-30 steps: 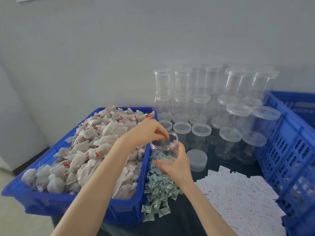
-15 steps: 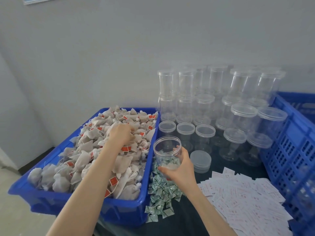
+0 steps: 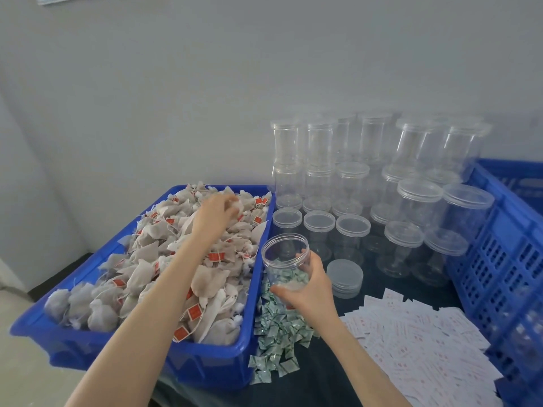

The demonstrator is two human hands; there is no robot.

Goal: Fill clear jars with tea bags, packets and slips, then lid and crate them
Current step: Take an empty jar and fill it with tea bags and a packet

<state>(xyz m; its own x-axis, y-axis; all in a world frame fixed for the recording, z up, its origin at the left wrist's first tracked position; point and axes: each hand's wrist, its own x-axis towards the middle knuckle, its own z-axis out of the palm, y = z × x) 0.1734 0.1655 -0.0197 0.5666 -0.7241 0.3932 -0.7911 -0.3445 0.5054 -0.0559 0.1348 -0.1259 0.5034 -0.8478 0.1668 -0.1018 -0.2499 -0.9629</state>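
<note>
One open jar [image 3: 285,259], lidless and tilted toward the bin, is grasped in my right hand [image 3: 308,286]; my fingers wrap its lower wall, and it sits above the near edge of the green packets [image 3: 279,342], just beside the bin's right rim. A little pale content shows at its bottom; I cannot tell exactly what it is. One loose stack of lids [image 3: 345,273] stands just right of that hand on the dark table [image 3: 323,383].

My left hand [image 3: 216,214] is over the far part of the tea bags [image 3: 164,268], fingers curled down among them; whether they hold a bag I cannot tell. The bags, too many to count, are heaped in one blue bin [image 3: 141,352] above its rim.

Behind the held jar, three lidded jars form the nearest row, with further rows stacked two high toward the wall [image 3: 264,69]; the full count of these empty jars [image 3: 382,177] is unclear through the clear plastic. Paper slips [image 3: 417,342], uncounted, fan across the table's right front. One blue crate [image 3: 505,259] with slotted walls borders the right edge.

Open table shows in a narrow strip between packets and slips, and around the lid stack.
</note>
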